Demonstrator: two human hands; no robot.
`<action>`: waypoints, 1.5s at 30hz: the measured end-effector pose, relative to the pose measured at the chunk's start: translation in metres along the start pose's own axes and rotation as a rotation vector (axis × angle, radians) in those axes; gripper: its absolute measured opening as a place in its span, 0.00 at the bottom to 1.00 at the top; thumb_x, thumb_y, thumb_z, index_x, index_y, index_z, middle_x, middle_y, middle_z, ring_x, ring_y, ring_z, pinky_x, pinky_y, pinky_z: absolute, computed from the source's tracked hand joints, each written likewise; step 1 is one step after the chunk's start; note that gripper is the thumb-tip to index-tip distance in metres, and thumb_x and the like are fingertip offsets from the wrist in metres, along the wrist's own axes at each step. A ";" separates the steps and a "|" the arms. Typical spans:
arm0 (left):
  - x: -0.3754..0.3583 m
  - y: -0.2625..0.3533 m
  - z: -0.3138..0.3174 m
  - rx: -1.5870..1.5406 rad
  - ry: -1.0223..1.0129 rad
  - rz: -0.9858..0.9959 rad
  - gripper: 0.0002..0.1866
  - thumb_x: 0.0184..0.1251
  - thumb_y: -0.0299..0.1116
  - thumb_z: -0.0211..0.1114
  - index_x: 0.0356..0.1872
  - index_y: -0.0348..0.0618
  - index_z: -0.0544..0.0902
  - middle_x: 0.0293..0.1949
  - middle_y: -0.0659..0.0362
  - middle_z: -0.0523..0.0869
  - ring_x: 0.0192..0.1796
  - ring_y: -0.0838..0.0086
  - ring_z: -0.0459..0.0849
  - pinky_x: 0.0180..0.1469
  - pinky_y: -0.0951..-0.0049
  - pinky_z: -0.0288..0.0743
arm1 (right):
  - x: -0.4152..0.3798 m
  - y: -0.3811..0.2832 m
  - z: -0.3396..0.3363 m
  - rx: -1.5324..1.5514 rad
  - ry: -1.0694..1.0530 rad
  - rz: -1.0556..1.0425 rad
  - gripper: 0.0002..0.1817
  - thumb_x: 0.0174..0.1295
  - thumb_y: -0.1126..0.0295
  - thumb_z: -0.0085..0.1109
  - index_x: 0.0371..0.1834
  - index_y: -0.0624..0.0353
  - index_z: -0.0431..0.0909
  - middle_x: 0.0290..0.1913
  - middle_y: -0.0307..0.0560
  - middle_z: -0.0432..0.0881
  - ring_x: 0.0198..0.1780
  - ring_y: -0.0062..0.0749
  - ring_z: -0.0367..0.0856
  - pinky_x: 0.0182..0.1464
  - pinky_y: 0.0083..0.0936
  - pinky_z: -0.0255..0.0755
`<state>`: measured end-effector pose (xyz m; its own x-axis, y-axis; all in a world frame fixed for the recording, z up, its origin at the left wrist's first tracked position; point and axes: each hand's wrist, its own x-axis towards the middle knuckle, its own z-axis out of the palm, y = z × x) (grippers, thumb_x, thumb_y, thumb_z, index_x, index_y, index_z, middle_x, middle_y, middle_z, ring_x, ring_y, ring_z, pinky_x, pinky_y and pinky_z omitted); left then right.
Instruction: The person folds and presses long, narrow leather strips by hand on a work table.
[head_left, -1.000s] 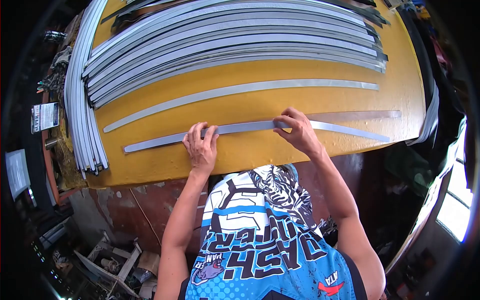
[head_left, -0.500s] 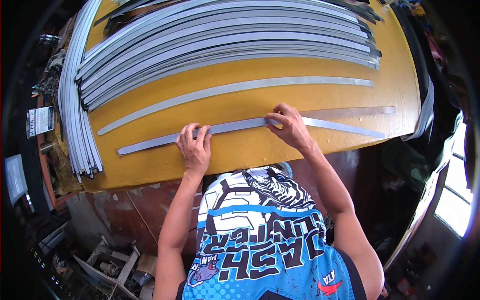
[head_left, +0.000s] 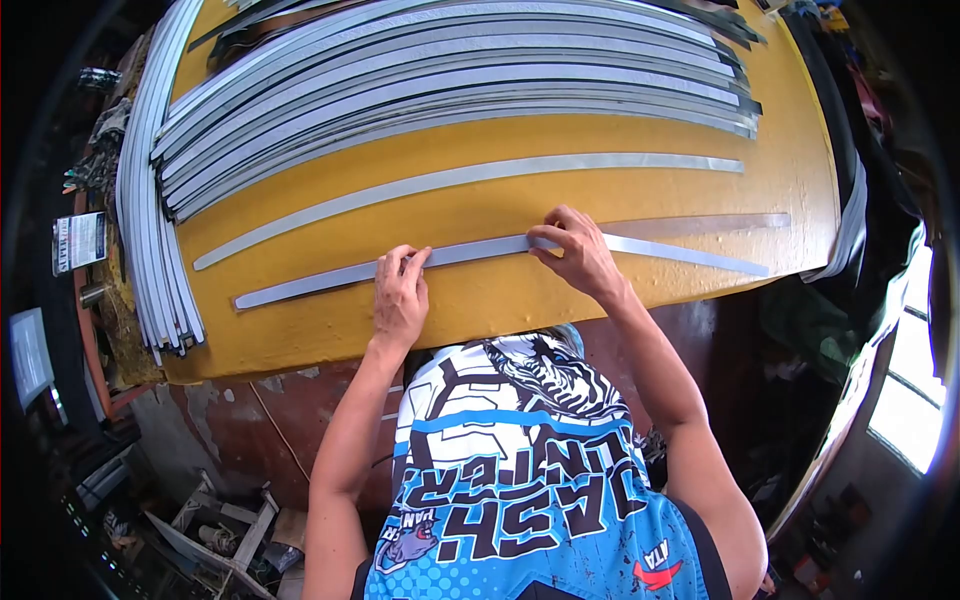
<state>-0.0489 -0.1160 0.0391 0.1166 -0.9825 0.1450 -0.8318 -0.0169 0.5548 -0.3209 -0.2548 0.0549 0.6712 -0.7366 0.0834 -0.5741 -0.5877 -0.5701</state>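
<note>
A narrow silver-grey strip (head_left: 470, 250) lies over a translucent brownish strip (head_left: 715, 224) on the yellow tabletop. Left of its middle, my left hand (head_left: 402, 298) has curled fingers and thumb closed on the grey strip. My right hand (head_left: 578, 255) pinches it further right, thumb and fingers at its edges. Beyond that hand the two strips part: the grey end angles toward me, the brownish end stays farther back. Left of my left hand they lie one on the other. What is under my fingertips is hidden.
A separate grey strip (head_left: 480, 177) lies just behind. Farther back is a wide stack of grey and black strips (head_left: 450, 75). More long strips (head_left: 150, 190) hang along the left side. Dark cloth (head_left: 850, 210) drapes at the right table edge (head_left: 838, 190).
My left hand has slid a little to the right along the strip, closer to my right hand. My right hand and the strips have hardly moved.
</note>
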 end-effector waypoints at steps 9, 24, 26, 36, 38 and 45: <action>0.002 0.002 -0.001 -0.034 0.023 -0.011 0.17 0.61 0.16 0.62 0.51 0.38 0.85 0.48 0.50 0.79 0.51 0.54 0.78 0.54 0.58 0.75 | -0.001 0.002 0.002 0.000 0.007 0.012 0.13 0.54 0.69 0.75 0.42 0.50 0.87 0.41 0.43 0.79 0.44 0.41 0.80 0.49 0.38 0.76; -0.001 0.007 -0.001 -0.031 0.028 -0.060 0.18 0.61 0.17 0.63 0.53 0.37 0.85 0.50 0.50 0.80 0.52 0.54 0.78 0.55 0.59 0.75 | -0.002 0.000 0.004 0.010 0.027 0.026 0.10 0.54 0.67 0.74 0.40 0.50 0.87 0.41 0.43 0.79 0.45 0.41 0.80 0.50 0.38 0.75; -0.004 0.011 0.002 -0.015 0.041 -0.063 0.18 0.60 0.18 0.63 0.53 0.37 0.84 0.50 0.50 0.80 0.52 0.54 0.78 0.55 0.59 0.76 | -0.002 0.000 0.005 0.011 0.030 0.027 0.10 0.54 0.67 0.74 0.40 0.50 0.87 0.41 0.42 0.79 0.45 0.41 0.80 0.50 0.38 0.75; -0.018 0.068 0.051 0.277 -0.064 0.009 0.33 0.69 0.40 0.64 0.71 0.33 0.71 0.70 0.45 0.70 0.73 0.50 0.64 0.74 0.52 0.57 | -0.001 0.002 0.010 -0.017 0.046 0.009 0.09 0.54 0.65 0.73 0.38 0.49 0.87 0.41 0.42 0.79 0.45 0.39 0.80 0.48 0.37 0.71; -0.009 0.086 0.067 0.160 -0.095 0.040 0.32 0.69 0.39 0.65 0.72 0.34 0.71 0.70 0.44 0.69 0.73 0.51 0.64 0.74 0.53 0.58 | -0.002 0.004 0.012 -0.024 0.042 -0.002 0.10 0.53 0.66 0.74 0.39 0.49 0.86 0.41 0.42 0.79 0.45 0.39 0.80 0.47 0.38 0.72; 0.022 0.109 0.098 0.154 0.152 -0.014 0.18 0.66 0.33 0.67 0.57 0.43 0.82 0.55 0.56 0.81 0.62 0.58 0.75 0.65 0.55 0.67 | -0.004 0.013 0.004 0.057 0.012 -0.026 0.12 0.56 0.63 0.72 0.42 0.52 0.87 0.43 0.44 0.81 0.46 0.43 0.82 0.50 0.39 0.73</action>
<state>-0.1898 -0.1573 0.0223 0.1998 -0.9429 0.2663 -0.9011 -0.0701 0.4278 -0.3292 -0.2576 0.0436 0.6794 -0.7258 0.1081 -0.5290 -0.5865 -0.6133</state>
